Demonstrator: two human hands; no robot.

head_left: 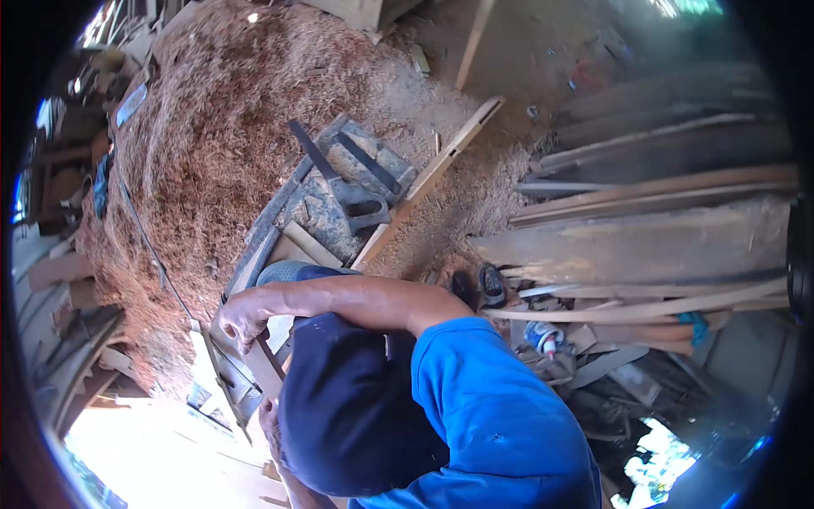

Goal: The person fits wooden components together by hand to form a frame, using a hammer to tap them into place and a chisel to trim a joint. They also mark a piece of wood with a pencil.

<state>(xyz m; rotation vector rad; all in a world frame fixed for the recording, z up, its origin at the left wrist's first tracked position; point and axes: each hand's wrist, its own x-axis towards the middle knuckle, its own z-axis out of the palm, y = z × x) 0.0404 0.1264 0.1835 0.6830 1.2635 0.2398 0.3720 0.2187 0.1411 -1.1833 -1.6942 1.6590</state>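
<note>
We stand in a rough timber workshop with a dirt floor, where a broad mound of sawdust [203, 127] fills the ground from 9 to 12 o'clock.

Nearest to us, at 6 o'clock, are a dark navy cap [348, 416] and a blue shirt shoulder [500, 416]. From that shoulder one bare arm crosses toward 8 o'clock. The right hand [242, 318] is curled tight around the upper end of a pale wooden strip [264, 366], which slants down toward 7 o'clock. The left hand [270, 417] shows only as a sliver at the cap's edge, below the strip. We cannot tell whether it grips anything or how far it is open.

Just past the arm, near the centre, two dark sandals [479, 286] lie side by side on the floor.

Farther off, toward 11 o'clock of centre, a worn grey bench top [318, 216] carries two dark flat bars [309, 151] and one dark bracket [366, 208]. One long pale batten [432, 165] leans along its right edge, running toward 1 o'clock.

At 3 o'clock, a stack of long weathered planks [644, 246] lies lengthwise, reaching to the rim.
</note>
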